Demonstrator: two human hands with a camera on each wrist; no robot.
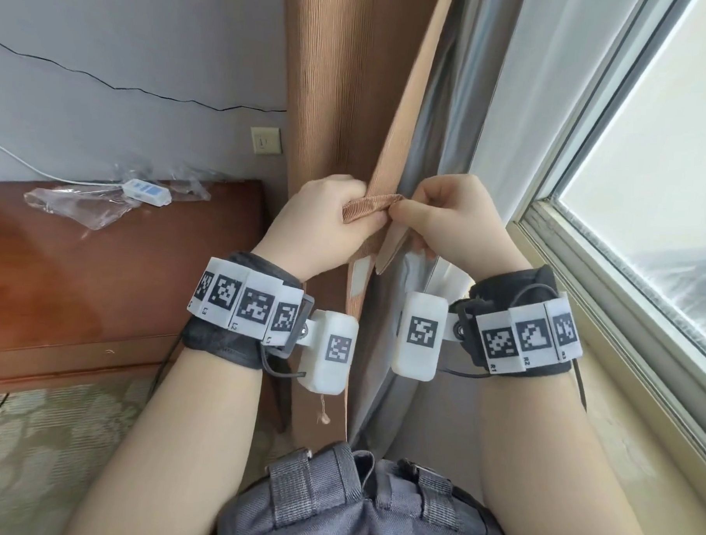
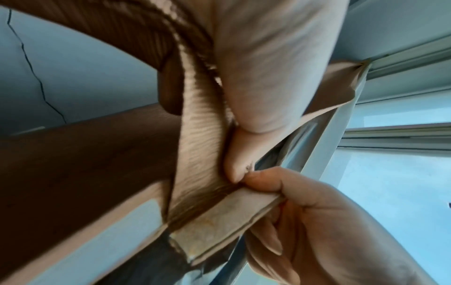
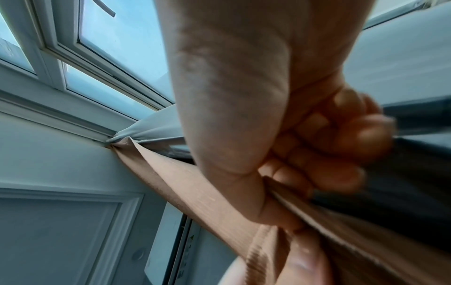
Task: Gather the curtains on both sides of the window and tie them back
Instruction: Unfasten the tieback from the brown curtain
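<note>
Curtain: the brown curtain [image 1: 330, 104] hangs gathered in the corner, between the wall and the window frame [image 1: 578, 253].
Tie-back: a brown fabric band [image 1: 366, 209] crosses the front of the curtain, between both hands.
Left hand: the left hand [image 1: 325, 221] has its fingers curled around the band.
Right hand: the right hand [image 1: 454, 219] pinches the band's end with thumb and finger.
Room: a wooden cabinet [image 1: 100, 276] stands near on the left, the window sill [image 1: 620, 400] close on the right.
Hidden: the fingertips behind the fabric are not visible; both wrist views are blurred.

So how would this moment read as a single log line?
step: fastening tie-back | left hand: grips tie-back strap | right hand: pinches strap end | brown curtain: gathered | tie: not yet closed
</note>
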